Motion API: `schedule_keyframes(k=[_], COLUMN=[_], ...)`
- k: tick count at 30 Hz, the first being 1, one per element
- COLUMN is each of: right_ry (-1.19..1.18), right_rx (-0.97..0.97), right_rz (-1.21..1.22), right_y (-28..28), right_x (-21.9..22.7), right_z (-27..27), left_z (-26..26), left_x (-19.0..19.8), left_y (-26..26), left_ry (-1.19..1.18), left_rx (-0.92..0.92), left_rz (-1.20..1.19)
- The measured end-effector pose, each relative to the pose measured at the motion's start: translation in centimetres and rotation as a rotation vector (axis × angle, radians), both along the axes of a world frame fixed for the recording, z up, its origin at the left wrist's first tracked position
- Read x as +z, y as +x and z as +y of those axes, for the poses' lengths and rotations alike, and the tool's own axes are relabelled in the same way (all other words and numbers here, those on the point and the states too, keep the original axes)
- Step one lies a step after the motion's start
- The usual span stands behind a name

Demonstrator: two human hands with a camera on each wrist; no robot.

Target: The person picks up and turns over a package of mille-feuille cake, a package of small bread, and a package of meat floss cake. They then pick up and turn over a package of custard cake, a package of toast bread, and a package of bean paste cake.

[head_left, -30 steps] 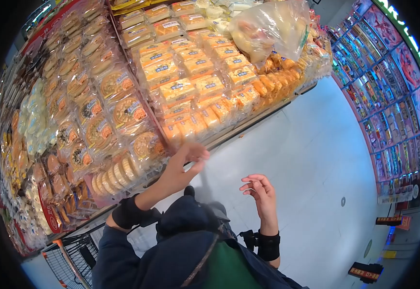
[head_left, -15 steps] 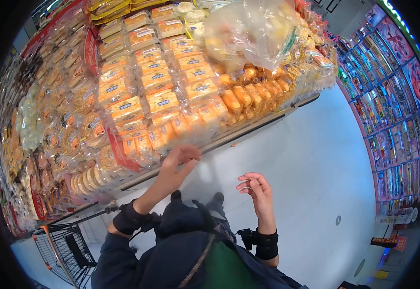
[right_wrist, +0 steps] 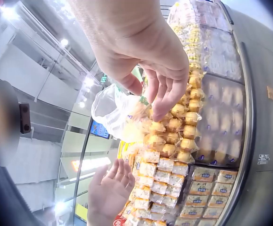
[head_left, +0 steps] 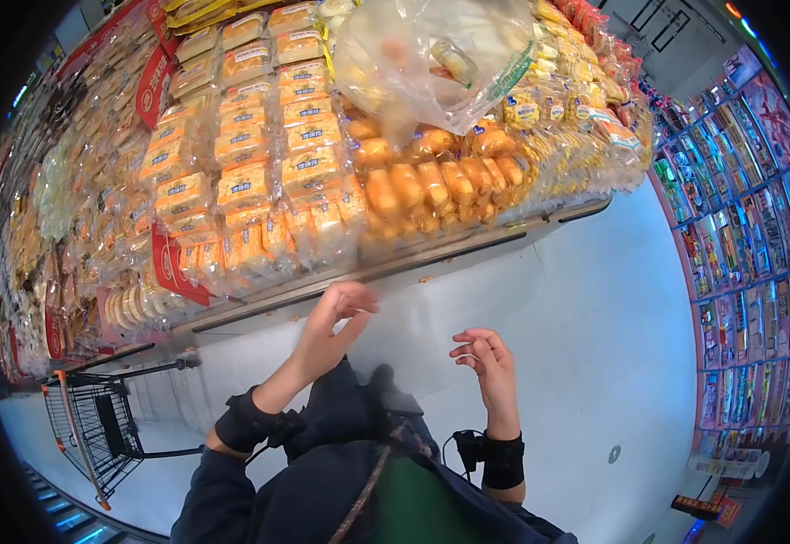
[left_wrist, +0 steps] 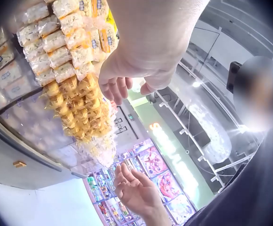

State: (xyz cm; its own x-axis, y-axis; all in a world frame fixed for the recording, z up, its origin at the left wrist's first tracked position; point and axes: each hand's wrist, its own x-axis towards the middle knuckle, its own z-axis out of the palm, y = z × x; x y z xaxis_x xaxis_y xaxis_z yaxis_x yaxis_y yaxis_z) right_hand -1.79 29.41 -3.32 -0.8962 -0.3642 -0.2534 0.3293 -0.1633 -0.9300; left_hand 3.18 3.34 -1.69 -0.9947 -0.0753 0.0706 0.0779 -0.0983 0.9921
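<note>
Both hands are empty and held out in front of the body, fingers loosely bent. In the head view the left hand (head_left: 329, 328) hovers just off the front edge of a bread display (head_left: 386, 263). The right hand (head_left: 489, 370) is lower and to the right, over the pale floor. Nearest the hands are wrapped golden-brown buns (head_left: 440, 184) and packs of orange-edged sliced cake (head_left: 248, 186). A clear plastic bag (head_left: 413, 54) with pale items inside lies on top of the display, also seen in the right wrist view behind that hand.
A black shopping cart (head_left: 100, 426) with an orange handle stands at the lower left. Tall shelves (head_left: 739, 272) of packaged goods line the right side, beyond the floor (head_left: 558, 381). Red printed strips (head_left: 177, 267) divide the display's sections.
The view has shifted rightward along the display, so the buns and plastic bag sit further left and more of the cart shows. Both hands keep nearly the same pose, holding nothing.
</note>
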Motion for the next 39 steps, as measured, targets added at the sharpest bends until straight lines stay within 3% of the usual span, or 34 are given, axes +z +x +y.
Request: schedule_keyframes(k=[10,24,39], right_ry=[-0.018,-0.112,-0.112], right_rx=[0.177,0.325,0.451], right_rz=[0.001,0.024,0.067], right_y=[-3.3,-7.1,-16.5], right_x=[0.7,-0.5,0.5], right_z=[-5.2,-8.7,-4.0], left_z=[-3.6,-5.6,0.9], left_x=[1.5,0.3,2.3], left_y=[-0.6,-1.0,-8.0], left_ry=[0.014,-0.001,0.033], left_rx=[0.15,0.248,0.33], left_rz=[0.022,0.012,0.076])
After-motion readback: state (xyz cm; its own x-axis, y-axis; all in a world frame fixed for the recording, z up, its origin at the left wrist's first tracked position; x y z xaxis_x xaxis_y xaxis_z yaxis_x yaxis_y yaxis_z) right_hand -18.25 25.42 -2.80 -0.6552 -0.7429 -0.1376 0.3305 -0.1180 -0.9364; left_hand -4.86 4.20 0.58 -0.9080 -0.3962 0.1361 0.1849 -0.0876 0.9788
